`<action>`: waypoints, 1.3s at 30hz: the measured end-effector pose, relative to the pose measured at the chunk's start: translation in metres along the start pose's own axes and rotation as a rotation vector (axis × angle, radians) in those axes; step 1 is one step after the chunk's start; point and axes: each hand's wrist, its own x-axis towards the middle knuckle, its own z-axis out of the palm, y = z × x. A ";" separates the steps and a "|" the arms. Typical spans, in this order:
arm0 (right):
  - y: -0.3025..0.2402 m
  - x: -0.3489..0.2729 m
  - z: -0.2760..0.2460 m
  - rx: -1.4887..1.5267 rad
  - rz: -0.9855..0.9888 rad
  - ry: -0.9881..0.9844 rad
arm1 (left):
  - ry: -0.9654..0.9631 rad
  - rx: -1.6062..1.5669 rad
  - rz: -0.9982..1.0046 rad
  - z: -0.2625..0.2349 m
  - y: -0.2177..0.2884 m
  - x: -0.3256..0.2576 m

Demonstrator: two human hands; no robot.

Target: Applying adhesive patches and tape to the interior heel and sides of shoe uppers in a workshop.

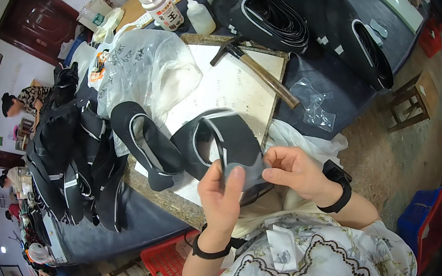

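Your left hand point(220, 195) pinches the near edge of a black, curved fabric shoe upper point(240, 135) with white trim between thumb and forefinger; your right hand point(297, 173) pinches its near right corner. It's above the near part of a white rectangular board point(222, 85), beyond which a wooden-handled, dark-headed hammer point(264, 75) lies.

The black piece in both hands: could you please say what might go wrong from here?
The black piece, pinched near its edge by the left hand and right hand, might slip or crease. The hammer juts past the edge of the white board, so an arm could knock it.
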 end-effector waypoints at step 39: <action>0.014 0.002 0.017 0.243 -0.299 0.106 | 0.140 -0.544 -0.197 0.009 0.001 -0.001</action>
